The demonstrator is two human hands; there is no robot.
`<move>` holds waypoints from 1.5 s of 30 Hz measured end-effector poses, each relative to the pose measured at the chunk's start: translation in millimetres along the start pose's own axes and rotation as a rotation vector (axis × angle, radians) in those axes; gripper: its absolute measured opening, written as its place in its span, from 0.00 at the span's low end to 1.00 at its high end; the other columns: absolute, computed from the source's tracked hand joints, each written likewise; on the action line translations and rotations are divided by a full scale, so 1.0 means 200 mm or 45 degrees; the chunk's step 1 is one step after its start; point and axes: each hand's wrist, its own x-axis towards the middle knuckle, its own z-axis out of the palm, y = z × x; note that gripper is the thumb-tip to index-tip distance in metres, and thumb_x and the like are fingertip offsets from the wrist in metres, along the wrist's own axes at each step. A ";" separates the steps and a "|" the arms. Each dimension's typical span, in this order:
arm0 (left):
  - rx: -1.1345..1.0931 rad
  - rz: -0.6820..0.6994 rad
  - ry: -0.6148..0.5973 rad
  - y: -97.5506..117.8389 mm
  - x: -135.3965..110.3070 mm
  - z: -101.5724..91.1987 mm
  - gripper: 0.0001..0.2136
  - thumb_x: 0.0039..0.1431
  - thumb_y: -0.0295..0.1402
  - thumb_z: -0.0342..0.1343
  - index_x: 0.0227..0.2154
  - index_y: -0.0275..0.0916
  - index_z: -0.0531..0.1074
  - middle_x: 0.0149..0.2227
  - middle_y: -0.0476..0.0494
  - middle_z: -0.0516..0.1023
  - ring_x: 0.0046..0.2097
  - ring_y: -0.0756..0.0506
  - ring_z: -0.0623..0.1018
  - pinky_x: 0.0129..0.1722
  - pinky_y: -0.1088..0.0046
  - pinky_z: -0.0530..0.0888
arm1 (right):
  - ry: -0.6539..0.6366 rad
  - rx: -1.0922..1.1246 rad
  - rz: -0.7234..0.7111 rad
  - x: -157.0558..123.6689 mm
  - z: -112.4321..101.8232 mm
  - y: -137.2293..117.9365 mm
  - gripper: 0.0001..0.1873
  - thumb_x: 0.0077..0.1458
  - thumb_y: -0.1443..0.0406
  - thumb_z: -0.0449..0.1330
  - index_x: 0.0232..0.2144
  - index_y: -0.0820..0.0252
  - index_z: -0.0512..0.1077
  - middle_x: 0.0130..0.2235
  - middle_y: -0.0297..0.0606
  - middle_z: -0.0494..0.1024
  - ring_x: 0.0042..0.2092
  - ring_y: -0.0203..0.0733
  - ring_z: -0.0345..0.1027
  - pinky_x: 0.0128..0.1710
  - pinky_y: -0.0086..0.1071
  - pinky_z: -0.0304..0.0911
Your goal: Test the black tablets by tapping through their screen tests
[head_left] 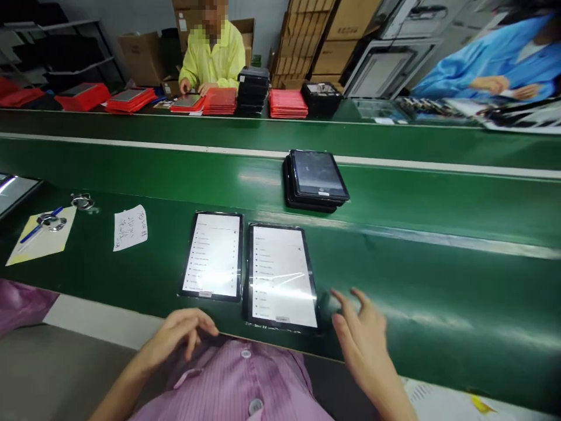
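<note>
Two tablets lie side by side on the green bench, both lit with a white list on screen. The left tablet (213,256) is nearer my left hand (182,333), which hangs at the bench edge below it with fingers loosely bent and holding nothing. Beside the lower right corner of the right tablet (281,275), my right hand (362,330) hovers with its fingers apart, also holding nothing. Behind the tablets sits a stack of dark tablets (318,175), the top one with its screen off.
To the left are a handwritten paper slip (130,228), a yellowish sheet (44,237) with a blue pen (41,225), and metal rings (82,202). Across the bench, a person in yellow (214,55) and one in blue (495,64) work near red stacks (288,103) and a black stack (253,90).
</note>
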 end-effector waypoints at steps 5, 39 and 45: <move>0.826 0.631 0.969 0.08 0.13 -0.17 0.22 0.69 0.47 0.45 0.58 0.41 0.69 0.60 0.36 0.73 0.63 0.35 0.69 0.66 0.48 0.56 | -0.262 -0.476 -0.707 0.13 0.10 -0.24 0.31 0.69 0.46 0.41 0.69 0.44 0.59 0.71 0.51 0.46 0.70 0.66 0.41 0.62 0.69 0.51; 0.942 0.834 0.812 -0.03 0.32 -0.27 0.39 0.66 0.63 0.30 0.63 0.38 0.63 0.62 0.32 0.70 0.62 0.36 0.70 0.63 0.54 0.62 | -0.317 -0.501 -0.703 0.07 0.24 -0.33 0.34 0.66 0.41 0.40 0.68 0.44 0.58 0.73 0.48 0.40 0.69 0.70 0.41 0.63 0.75 0.35; 1.110 0.745 0.796 0.01 0.30 -0.25 0.30 0.69 0.56 0.34 0.55 0.41 0.72 0.62 0.36 0.71 0.63 0.35 0.70 0.63 0.53 0.59 | -0.125 -0.577 -0.553 0.06 0.25 -0.31 0.29 0.66 0.43 0.46 0.61 0.47 0.65 0.72 0.47 0.42 0.69 0.73 0.41 0.61 0.77 0.34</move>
